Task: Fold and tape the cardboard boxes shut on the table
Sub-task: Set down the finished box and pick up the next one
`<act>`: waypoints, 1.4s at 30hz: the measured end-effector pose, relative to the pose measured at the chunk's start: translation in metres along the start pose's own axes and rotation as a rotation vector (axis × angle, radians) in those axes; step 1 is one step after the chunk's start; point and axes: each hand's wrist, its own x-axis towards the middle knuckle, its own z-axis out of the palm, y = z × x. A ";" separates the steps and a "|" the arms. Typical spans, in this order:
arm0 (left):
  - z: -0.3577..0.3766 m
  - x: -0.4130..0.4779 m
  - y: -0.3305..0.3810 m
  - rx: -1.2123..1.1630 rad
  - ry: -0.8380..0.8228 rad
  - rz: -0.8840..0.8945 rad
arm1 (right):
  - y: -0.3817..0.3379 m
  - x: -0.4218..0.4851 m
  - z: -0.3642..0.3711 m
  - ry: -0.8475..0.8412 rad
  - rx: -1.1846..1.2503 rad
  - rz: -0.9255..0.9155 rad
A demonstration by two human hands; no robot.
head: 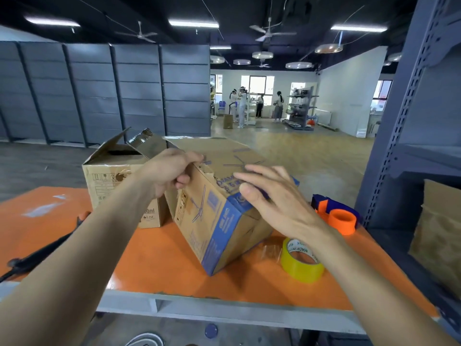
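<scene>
Printed box (212, 221): while it sat tilted at mid bench (162, 265), its length ran away from the person.
Left hand (169, 171): fingers (183, 182) clamped on the torn top-left edge.
Right hand (272, 198): fingers straight and apart over the near top corner; contact unsure.
Relation: box lay directly under both hands.
Tape roll (299, 263): just right of the box, nearer the right hand.
Second box (112, 181): behind left, flaps up.
</scene>
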 end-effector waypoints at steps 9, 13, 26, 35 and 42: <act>0.000 0.006 -0.002 0.044 -0.024 0.110 | 0.019 0.000 0.019 -0.139 -0.077 -0.060; -0.008 0.007 0.001 0.062 -0.108 0.093 | 0.024 -0.002 0.021 -0.140 -0.061 -0.090; -0.027 0.018 -0.003 -0.048 -0.301 0.003 | 0.017 0.002 0.010 -0.079 -0.100 -0.176; 0.002 -0.006 -0.020 -0.334 -0.077 0.040 | 0.015 -0.001 0.030 0.032 -0.145 -0.004; 0.020 -0.041 -0.045 -0.437 -0.195 -0.042 | 0.019 -0.017 0.051 0.171 0.036 0.010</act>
